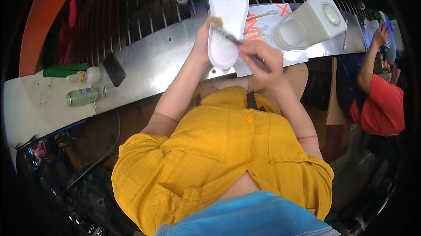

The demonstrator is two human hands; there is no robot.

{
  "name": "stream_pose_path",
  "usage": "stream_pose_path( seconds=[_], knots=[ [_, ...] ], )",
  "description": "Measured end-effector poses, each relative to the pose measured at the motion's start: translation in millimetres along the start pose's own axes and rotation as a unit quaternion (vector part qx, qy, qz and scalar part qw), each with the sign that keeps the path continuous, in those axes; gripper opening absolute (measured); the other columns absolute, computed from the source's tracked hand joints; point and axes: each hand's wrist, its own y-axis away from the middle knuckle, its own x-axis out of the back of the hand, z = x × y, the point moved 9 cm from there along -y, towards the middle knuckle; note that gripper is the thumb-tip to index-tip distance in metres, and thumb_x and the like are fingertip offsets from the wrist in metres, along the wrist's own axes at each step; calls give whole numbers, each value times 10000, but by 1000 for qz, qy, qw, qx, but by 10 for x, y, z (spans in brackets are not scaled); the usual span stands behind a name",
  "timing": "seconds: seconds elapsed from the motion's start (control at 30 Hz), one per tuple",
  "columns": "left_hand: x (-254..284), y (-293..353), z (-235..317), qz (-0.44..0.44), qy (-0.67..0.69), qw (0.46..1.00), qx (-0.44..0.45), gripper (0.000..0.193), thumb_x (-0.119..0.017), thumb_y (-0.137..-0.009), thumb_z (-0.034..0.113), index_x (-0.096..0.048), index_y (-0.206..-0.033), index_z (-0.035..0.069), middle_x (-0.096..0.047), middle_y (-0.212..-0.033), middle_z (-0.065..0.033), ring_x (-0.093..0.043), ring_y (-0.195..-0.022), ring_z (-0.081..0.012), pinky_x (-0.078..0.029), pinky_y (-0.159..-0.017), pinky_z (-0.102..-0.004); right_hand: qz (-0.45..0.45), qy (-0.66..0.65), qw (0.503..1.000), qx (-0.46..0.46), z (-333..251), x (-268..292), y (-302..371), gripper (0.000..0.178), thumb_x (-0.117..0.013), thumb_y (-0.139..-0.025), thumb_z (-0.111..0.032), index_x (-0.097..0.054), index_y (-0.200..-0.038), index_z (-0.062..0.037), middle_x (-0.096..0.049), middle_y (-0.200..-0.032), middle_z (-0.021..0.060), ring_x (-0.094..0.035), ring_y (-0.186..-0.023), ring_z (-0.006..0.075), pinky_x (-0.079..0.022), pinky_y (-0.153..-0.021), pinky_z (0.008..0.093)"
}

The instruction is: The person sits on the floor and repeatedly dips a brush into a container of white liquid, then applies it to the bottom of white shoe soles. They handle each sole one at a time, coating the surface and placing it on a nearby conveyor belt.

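Note:
A white shoe sole (228, 6) is held up lengthwise over the bench edge, its broad face toward me. My left hand (202, 39) grips it along its left side, the fingers partly hidden behind it. In my right hand (265, 60) the handle of a brush (229, 37) is pinched. The brush's pale bristles touch the sole near its left edge, and the face looks wet and glossy in places. Just right of the sole stands a white plastic container (310, 25) with a cut-open mouth. Beside it a thin stick with a white tip (262, 15) lies on a white sheet (299, 55) with orange marks.
Metal rollers (140, 8) run behind the steel bench (153, 49). On the left lie a dark phone (114, 69), a small white bottle (92, 75), a green strip (65, 70) and a greenish bottle (82, 97). At far right, a co-worker in red (381, 104) handles a shoe.

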Motion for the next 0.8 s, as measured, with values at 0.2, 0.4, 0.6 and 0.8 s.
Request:
stream_pose_path(
  seconds=[0.2,0.4,0.6,0.8],
  knots=[
    [-59,-80,255,-33,-44,997,-60,603,-294,-1072,391,-356,-1540,17,-455,-1496,-274,-708,-1018,-318,-643,-755,-442,9,-73,997,-9,-55,-5,151,149,-736,-819,58,-714,-952,-6,-736,-948,119,-720,-787,207,-540,-669,266],
    [-50,-154,292,-79,-127,989,-10,670,-282,-1075,498,-350,-1548,28,-466,-1486,-271,-705,-1013,-364,-633,-743,-437,-160,-118,978,-66,6,-158,131,125,-719,-834,64,-709,-953,27,-728,-925,121,-708,-832,182,-541,-737,277],
    [36,-252,356,-77,-259,963,4,732,-269,-1067,565,-342,-1550,20,-537,-1419,-273,-676,-1059,-479,-600,-864,-500,-200,-91,969,-113,111,-78,-38,115,-720,-828,66,-713,-939,34,-728,-891,70,-686,-817,150,-535,-749,259],
    [123,-237,497,-9,-280,960,-22,640,-360,-1076,448,-424,-1479,-45,-606,-1321,-291,-665,-1092,-495,-590,-912,-522,-208,-196,953,-95,131,302,-1,137,-713,-819,61,-706,-955,56,-741,-890,127,-715,-829,200,-557,-758,307]
  ],
)
